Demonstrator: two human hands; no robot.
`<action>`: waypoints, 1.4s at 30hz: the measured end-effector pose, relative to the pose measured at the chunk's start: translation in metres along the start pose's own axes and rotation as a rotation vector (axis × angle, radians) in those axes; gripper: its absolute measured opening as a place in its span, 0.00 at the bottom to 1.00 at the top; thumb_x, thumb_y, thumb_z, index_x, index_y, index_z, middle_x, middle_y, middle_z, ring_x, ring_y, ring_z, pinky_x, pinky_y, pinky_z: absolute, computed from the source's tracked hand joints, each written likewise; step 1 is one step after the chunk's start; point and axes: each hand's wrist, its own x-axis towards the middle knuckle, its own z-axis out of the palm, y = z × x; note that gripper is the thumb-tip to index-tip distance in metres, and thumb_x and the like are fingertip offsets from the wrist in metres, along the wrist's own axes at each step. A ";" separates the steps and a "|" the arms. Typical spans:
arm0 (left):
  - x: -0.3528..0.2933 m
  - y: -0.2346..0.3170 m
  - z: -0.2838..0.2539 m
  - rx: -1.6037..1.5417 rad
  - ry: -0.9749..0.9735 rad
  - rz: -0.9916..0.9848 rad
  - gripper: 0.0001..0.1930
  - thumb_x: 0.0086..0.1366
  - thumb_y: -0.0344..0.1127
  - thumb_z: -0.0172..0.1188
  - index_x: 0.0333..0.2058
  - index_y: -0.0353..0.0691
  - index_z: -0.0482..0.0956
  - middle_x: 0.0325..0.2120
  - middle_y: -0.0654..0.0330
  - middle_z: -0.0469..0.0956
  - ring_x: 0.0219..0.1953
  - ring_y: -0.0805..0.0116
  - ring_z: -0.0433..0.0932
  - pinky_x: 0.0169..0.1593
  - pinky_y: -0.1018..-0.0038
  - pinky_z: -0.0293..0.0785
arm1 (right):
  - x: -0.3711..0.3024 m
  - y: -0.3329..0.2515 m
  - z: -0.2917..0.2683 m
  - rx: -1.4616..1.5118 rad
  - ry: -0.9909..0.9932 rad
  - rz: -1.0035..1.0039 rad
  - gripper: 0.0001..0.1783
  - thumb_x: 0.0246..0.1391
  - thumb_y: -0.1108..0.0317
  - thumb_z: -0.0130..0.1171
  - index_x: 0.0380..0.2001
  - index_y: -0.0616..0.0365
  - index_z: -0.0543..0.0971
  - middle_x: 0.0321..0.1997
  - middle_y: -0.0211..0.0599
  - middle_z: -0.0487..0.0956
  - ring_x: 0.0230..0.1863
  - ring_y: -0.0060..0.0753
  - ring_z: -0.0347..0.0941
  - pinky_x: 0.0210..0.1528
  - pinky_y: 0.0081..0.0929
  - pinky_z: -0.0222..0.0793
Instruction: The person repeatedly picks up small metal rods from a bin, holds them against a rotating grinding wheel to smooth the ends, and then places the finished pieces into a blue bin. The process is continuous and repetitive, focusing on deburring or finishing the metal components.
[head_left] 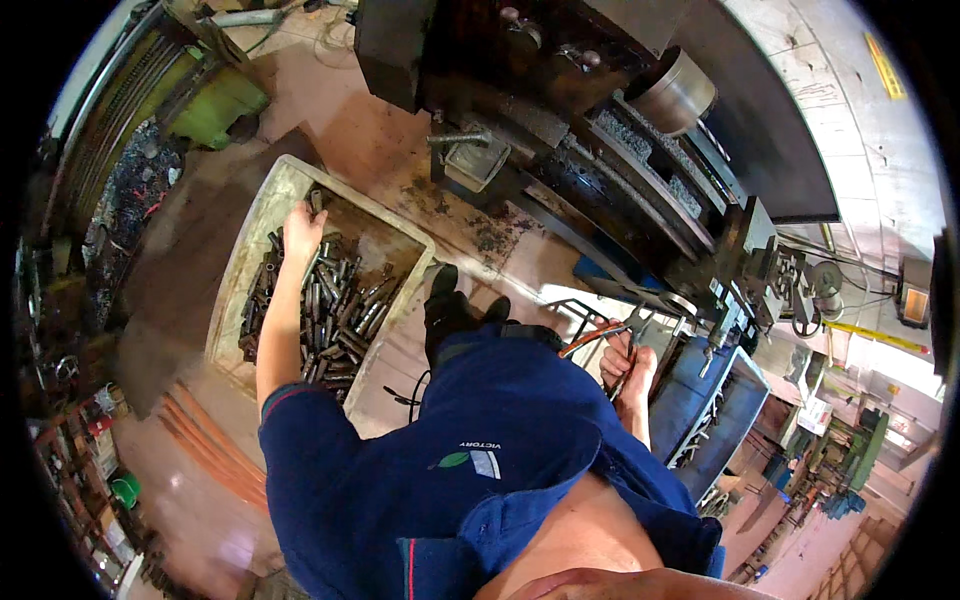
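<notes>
Pickup step, by the look of it: left hand reaches into the floor crate, fingers spread over the metal tubes, none pinched yet, right hand clamped on pliers; closing on one tube looks next.

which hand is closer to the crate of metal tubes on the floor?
Left. The left hand reaches down into the crate, among the metal tubes. The right hand is well off to the right beside the lathe, gripping pliers.
</notes>
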 end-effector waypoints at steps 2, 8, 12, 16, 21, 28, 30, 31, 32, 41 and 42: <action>-0.021 0.008 -0.011 -0.575 -0.080 0.031 0.13 0.57 0.36 0.58 0.29 0.30 0.69 0.19 0.56 0.74 0.21 0.68 0.74 0.26 0.73 0.68 | 0.004 -0.003 -0.006 -0.068 -0.106 -0.038 0.25 0.44 0.55 0.54 0.40 0.63 0.69 0.30 0.27 0.69 0.15 0.11 0.50 0.17 0.11 0.48; -0.080 0.154 -0.067 -1.016 -0.426 0.093 0.13 0.59 0.36 0.57 0.35 0.31 0.73 0.18 0.62 0.72 0.16 0.77 0.69 0.22 0.82 0.64 | 0.025 -0.022 0.054 -0.484 -0.185 0.020 0.28 0.43 0.66 0.53 0.50 0.66 0.65 0.46 0.50 0.72 0.13 0.12 0.52 0.14 0.11 0.46; -0.102 0.237 -0.062 -1.078 -0.729 0.187 0.13 0.61 0.37 0.55 0.34 0.30 0.73 0.19 0.60 0.73 0.14 0.76 0.69 0.19 0.82 0.64 | 0.017 -0.018 0.104 -0.814 -0.293 -0.023 0.28 0.35 0.72 0.50 0.47 0.65 0.68 0.39 0.41 0.74 0.19 0.16 0.58 0.20 0.14 0.52; -0.121 0.288 -0.047 -1.068 -0.878 0.246 0.14 0.61 0.40 0.54 0.30 0.32 0.74 0.16 0.61 0.72 0.12 0.78 0.68 0.16 0.84 0.62 | 0.019 -0.015 0.103 -1.108 -0.349 -0.078 0.21 0.29 0.67 0.51 0.33 0.64 0.71 0.22 0.30 0.67 0.26 0.23 0.63 0.27 0.22 0.57; -0.130 0.328 -0.033 -1.064 -0.971 0.205 0.16 0.61 0.43 0.54 0.22 0.36 0.71 0.12 0.62 0.70 0.09 0.77 0.66 0.12 0.85 0.58 | 0.001 -0.028 0.102 -1.110 -0.261 -0.131 0.21 0.27 0.66 0.52 0.30 0.66 0.70 0.20 0.32 0.66 0.23 0.25 0.61 0.25 0.24 0.56; -0.135 0.370 -0.033 -0.911 -1.172 0.154 0.17 0.62 0.43 0.52 0.19 0.39 0.69 0.09 0.63 0.68 0.05 0.77 0.63 0.09 0.83 0.56 | -0.009 -0.029 0.094 -1.052 -0.148 -0.156 0.24 0.27 0.65 0.52 0.35 0.61 0.69 0.23 0.26 0.66 0.24 0.18 0.58 0.25 0.17 0.52; -0.128 0.373 -0.026 -0.892 -1.263 0.131 0.16 0.63 0.43 0.51 0.20 0.39 0.69 0.08 0.62 0.68 0.04 0.77 0.62 0.08 0.82 0.56 | -0.011 -0.026 0.092 -1.044 -0.143 -0.254 0.22 0.28 0.67 0.52 0.33 0.61 0.68 0.23 0.26 0.65 0.26 0.19 0.58 0.27 0.17 0.52; -0.127 0.374 -0.023 -0.902 -1.302 0.111 0.16 0.63 0.43 0.51 0.20 0.39 0.69 0.08 0.62 0.68 0.04 0.77 0.62 0.08 0.82 0.57 | -0.013 -0.026 0.092 -1.072 -0.118 -0.255 0.21 0.28 0.67 0.52 0.33 0.62 0.68 0.24 0.27 0.65 0.26 0.19 0.58 0.27 0.18 0.52; -0.127 0.376 -0.019 -0.912 -1.340 0.090 0.16 0.63 0.43 0.51 0.20 0.39 0.69 0.08 0.62 0.68 0.04 0.77 0.62 0.09 0.82 0.57 | -0.015 -0.026 0.096 -1.099 -0.093 -0.255 0.21 0.28 0.67 0.52 0.33 0.62 0.68 0.24 0.27 0.65 0.27 0.20 0.58 0.28 0.18 0.52; -0.111 0.380 -0.003 -0.873 -1.526 0.134 0.14 0.63 0.41 0.50 0.23 0.37 0.73 0.08 0.61 0.69 0.05 0.76 0.65 0.08 0.85 0.56 | -0.008 -0.010 0.099 -1.288 0.202 -0.325 0.20 0.30 0.69 0.53 0.32 0.64 0.67 0.26 0.40 0.70 0.29 0.34 0.67 0.35 0.26 0.62; -0.110 0.381 -0.001 -0.852 -1.518 0.144 0.14 0.63 0.41 0.51 0.24 0.37 0.73 0.08 0.61 0.69 0.05 0.76 0.66 0.08 0.85 0.56 | -0.008 -0.007 0.101 -1.335 0.254 -0.349 0.18 0.30 0.69 0.53 0.31 0.64 0.68 0.25 0.40 0.70 0.29 0.36 0.67 0.33 0.26 0.62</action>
